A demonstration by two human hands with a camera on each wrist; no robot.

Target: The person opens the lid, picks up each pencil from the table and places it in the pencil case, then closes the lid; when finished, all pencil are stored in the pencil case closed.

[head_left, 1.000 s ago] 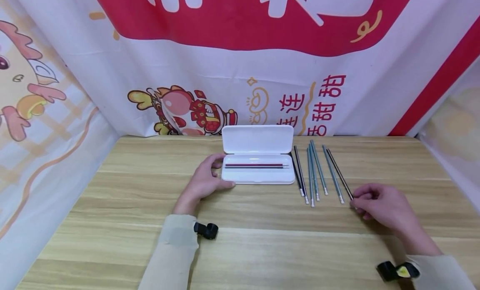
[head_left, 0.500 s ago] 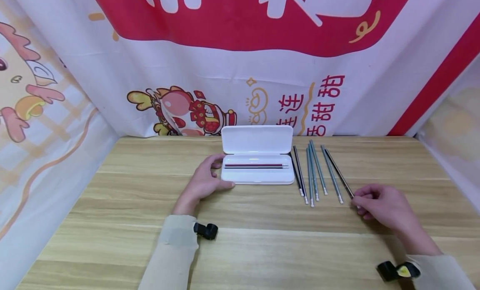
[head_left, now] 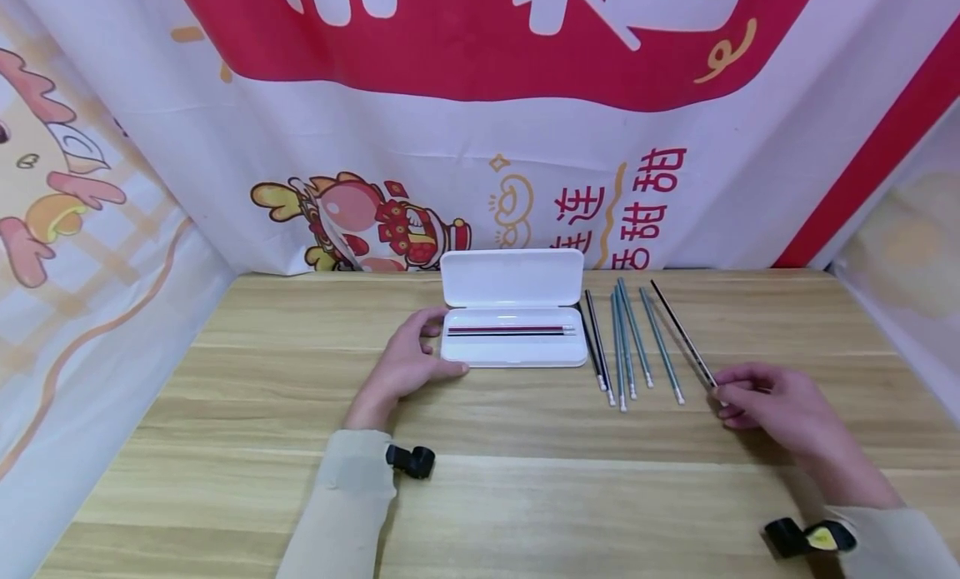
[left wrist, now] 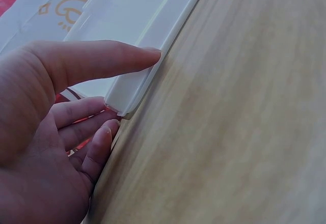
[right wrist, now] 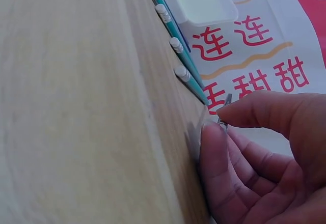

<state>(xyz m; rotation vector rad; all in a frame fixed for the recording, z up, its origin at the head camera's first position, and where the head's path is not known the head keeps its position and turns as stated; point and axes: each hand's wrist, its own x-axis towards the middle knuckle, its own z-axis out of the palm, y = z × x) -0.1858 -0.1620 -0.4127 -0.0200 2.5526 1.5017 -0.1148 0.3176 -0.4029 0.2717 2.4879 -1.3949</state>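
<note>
A white pencil case (head_left: 513, 353) lies with its lid (head_left: 513, 277) raised at the back of the table, two pencils (head_left: 510, 331) inside it, one red and one dark. Around the case's left end my left hand (head_left: 405, 358) steadies it, thumb along the front edge, fingers at the left side, as the left wrist view (left wrist: 51, 117) also shows. My right hand (head_left: 783, 404) pinches a dark pencil (head_left: 684, 336) by its near end between thumb and forefinger; the fingers cover that end. The pencil slants away from me to the right of the others.
Right of the case, several green pencils (head_left: 662, 346) and a few dark ones (head_left: 598, 346) lie side by side, white erasers towards me. A printed cloth (head_left: 375, 129) hangs behind the wooden table (head_left: 525, 496).
The right hand has shifted slightly right with the dark pencil, whose far end has come away from the neighbouring green pencil. The left hand stays at the case.
</note>
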